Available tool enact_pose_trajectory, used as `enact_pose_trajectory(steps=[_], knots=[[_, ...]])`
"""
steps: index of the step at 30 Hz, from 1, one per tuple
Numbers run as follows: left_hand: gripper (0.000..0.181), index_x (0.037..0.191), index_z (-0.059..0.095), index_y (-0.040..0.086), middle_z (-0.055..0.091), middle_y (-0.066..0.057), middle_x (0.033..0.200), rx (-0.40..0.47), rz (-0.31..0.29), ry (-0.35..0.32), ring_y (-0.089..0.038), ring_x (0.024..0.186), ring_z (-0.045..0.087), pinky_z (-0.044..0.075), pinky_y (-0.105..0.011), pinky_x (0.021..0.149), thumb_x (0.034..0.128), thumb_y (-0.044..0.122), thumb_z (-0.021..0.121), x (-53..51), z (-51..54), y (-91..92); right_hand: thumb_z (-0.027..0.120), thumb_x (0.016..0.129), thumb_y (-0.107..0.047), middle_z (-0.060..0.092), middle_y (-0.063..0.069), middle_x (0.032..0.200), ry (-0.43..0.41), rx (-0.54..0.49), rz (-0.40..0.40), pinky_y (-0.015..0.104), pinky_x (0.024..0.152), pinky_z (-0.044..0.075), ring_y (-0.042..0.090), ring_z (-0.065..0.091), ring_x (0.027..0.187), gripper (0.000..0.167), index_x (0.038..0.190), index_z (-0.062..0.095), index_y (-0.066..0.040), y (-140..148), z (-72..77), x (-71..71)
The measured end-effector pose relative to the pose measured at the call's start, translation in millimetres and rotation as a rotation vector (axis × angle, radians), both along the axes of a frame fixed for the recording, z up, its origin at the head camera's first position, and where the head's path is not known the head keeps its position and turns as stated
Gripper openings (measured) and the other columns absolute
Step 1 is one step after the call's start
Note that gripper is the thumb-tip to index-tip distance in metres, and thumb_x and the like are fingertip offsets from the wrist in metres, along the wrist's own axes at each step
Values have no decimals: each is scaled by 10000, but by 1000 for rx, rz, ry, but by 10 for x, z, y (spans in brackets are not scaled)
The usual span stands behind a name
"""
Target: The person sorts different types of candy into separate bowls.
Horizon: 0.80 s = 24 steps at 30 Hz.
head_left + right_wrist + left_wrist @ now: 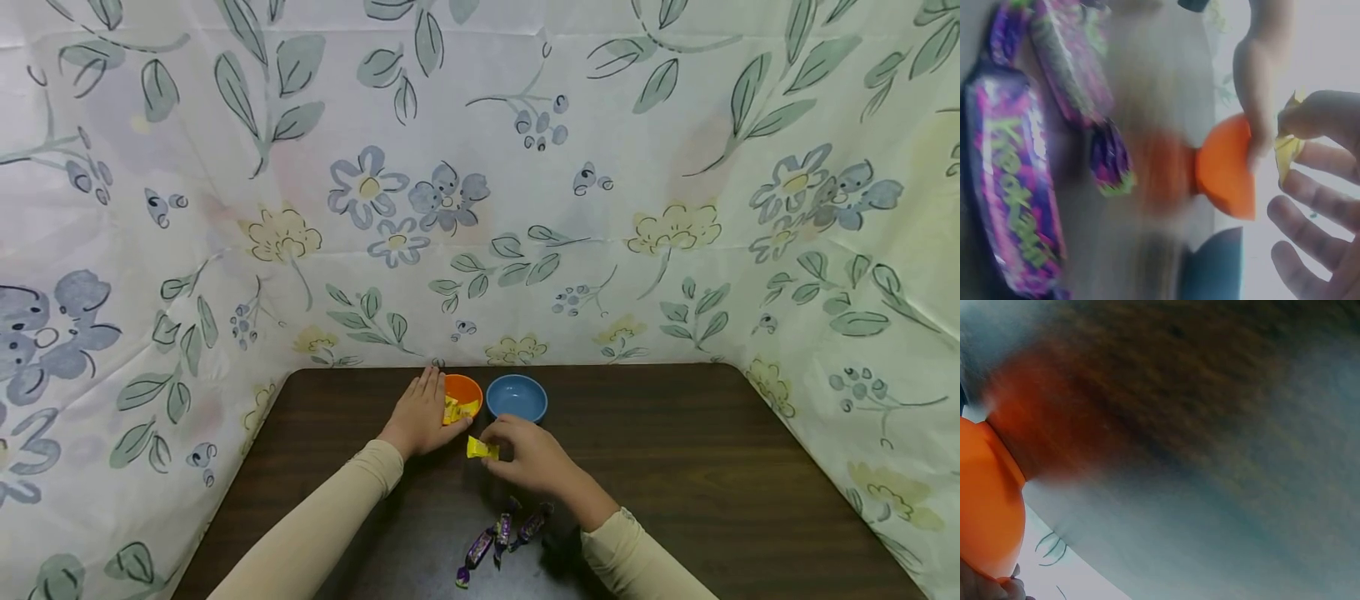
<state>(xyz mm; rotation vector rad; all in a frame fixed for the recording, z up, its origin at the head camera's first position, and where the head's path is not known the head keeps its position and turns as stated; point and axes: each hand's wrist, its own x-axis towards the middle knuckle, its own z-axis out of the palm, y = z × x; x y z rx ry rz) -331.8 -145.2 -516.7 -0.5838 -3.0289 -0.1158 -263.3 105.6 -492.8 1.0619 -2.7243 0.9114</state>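
The left hand (422,418) rests against the left side of an orange bowl (466,388) that holds several yellow-wrapped candies (459,411); its fingers look straight. Between thumb and fingers, the right hand (531,457) pinches one yellow-wrapped candy (480,448) just in front of the bowls. That same candy (1287,150) shows in the right wrist view at the fingertips, with the orange bowl (1229,169) beyond it. In the left wrist view the orange bowl (991,500) fills the left edge, with part of the left hand (988,589) at its rim.
A blue bowl (517,398) stands right beside the orange one. Purple-wrapped candies (503,533) lie on the dark wooden table (675,467), nearer the front. Floral cloth (480,200) hangs behind the table and at both sides.
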Motion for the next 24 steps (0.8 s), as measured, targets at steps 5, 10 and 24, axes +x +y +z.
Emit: enact_pose_trajectory(steps=[5,10,24], knots=[[1021,1635,291,-80,293,-269,1719,13,-7,10,-423,1622,261,233,-541,1330,1020,724,425,18,10,2,853,903,-222,678,-70,1003,63,-48,-91,260,732,576,198,695,851,205,1087,768,-190,17,2,-99],[1061,1651,261,-63,266,-252,1734,-19,21,-6,-408,1633,238,217,-531,1336,1005,768,390,8,-42,-40,827,927,-244,689,-37,1025,66,-79,-167,333,787,601,211,696,913,194,1101,777,-175,-24,-21,-214],[1034,1645,268,-75,262,-257,1733,-13,-1,-1,-410,1635,231,207,-532,1339,1023,744,381,7,9,6,843,912,-275,710,14,1002,44,-86,-328,407,851,609,229,683,953,196,1053,781,-154,-258,10,-532]])
